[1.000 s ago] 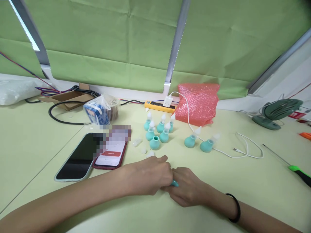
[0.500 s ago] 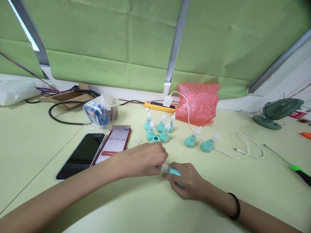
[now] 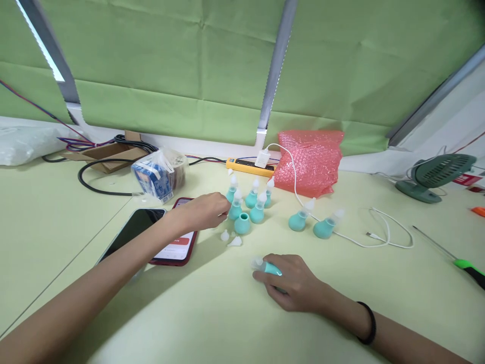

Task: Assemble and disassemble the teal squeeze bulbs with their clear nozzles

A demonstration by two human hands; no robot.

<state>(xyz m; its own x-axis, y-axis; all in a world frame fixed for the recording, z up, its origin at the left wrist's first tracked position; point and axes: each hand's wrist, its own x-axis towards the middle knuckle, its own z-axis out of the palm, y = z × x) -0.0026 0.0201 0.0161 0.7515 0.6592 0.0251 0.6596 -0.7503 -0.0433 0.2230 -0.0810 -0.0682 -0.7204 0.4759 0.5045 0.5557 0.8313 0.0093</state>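
Note:
My right hand (image 3: 290, 283) is wrapped around a teal nasal aspirator (image 3: 273, 269) lying on its side. The clear end piece points left, with no white tip on it. My left hand (image 3: 210, 210) reaches over the red-cased phone (image 3: 182, 250), its fingers closed beside the standing aspirators; what they hold, if anything, is hidden. Just right of that hand stands a capped aspirator (image 3: 235, 210). In front of the group is a bare teal bulb (image 3: 242, 224) with an open neck. Two small pale tips (image 3: 235, 241) lie before it.
Several capped aspirators (image 3: 257, 212) stand behind, and two lean farther right (image 3: 324, 227). A second phone (image 3: 132, 230) lies at left. Behind are a yellow power strip (image 3: 242, 166) and pink bubble wrap (image 3: 310, 162). A white cable (image 3: 354, 243), screwdriver (image 3: 464, 264) and fan (image 3: 435, 174) occupy the right.
My left hand has moved away from the right hand's aspirator, back and to the left, uncovering the bare bulb and small tips. The right hand stays in place with its aspirator.

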